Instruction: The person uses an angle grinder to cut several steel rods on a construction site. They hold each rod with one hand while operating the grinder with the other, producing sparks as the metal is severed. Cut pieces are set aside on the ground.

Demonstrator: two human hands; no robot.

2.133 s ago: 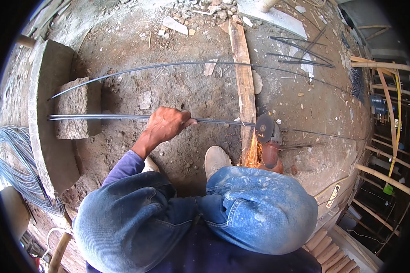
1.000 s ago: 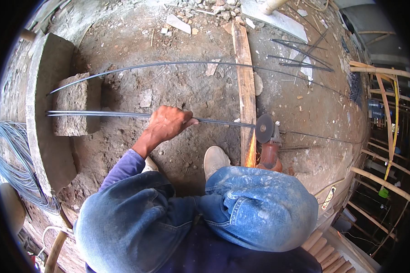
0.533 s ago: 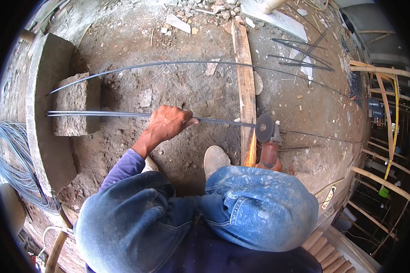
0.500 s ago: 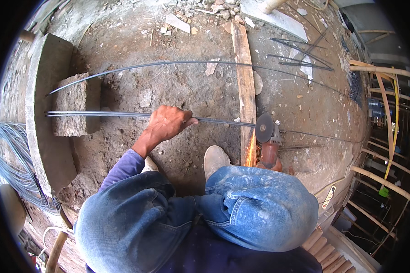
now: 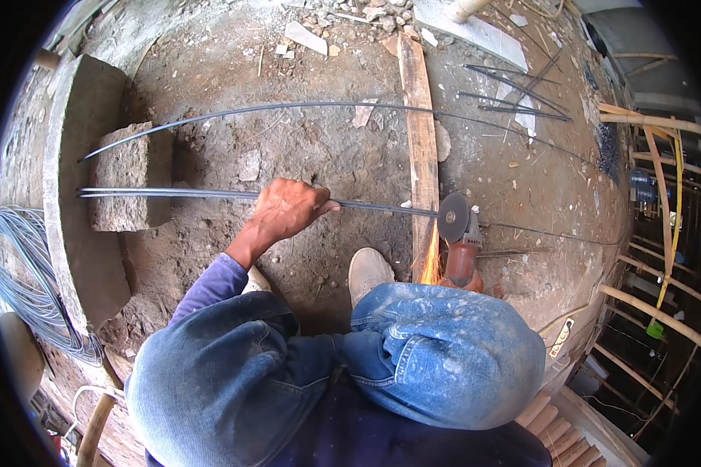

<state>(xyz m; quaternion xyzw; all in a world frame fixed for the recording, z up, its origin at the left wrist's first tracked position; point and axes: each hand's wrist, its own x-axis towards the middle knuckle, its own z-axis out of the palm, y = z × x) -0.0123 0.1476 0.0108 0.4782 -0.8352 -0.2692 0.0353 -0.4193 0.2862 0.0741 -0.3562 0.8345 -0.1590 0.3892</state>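
My left hand is closed round thin steel rods, which run from the concrete blocks on the left across to a wooden plank. At the plank's right edge the disc of an angle grinder meets the rods. A stream of orange sparks sprays from there toward my right knee. The grinder's rear end is hidden behind that knee, and my right hand does not show. Beyond my left hand, one more long rod lies in a bow over the block and the plank.
A long concrete block and a smaller rough block stand at the left. Coiled wire lies past them. Short cut rods are scattered at far right. A power strip sits right of my knee, near bamboo poles.
Hand, rods and grinder keep nearly the same places. The spark stream looks a little narrower now.
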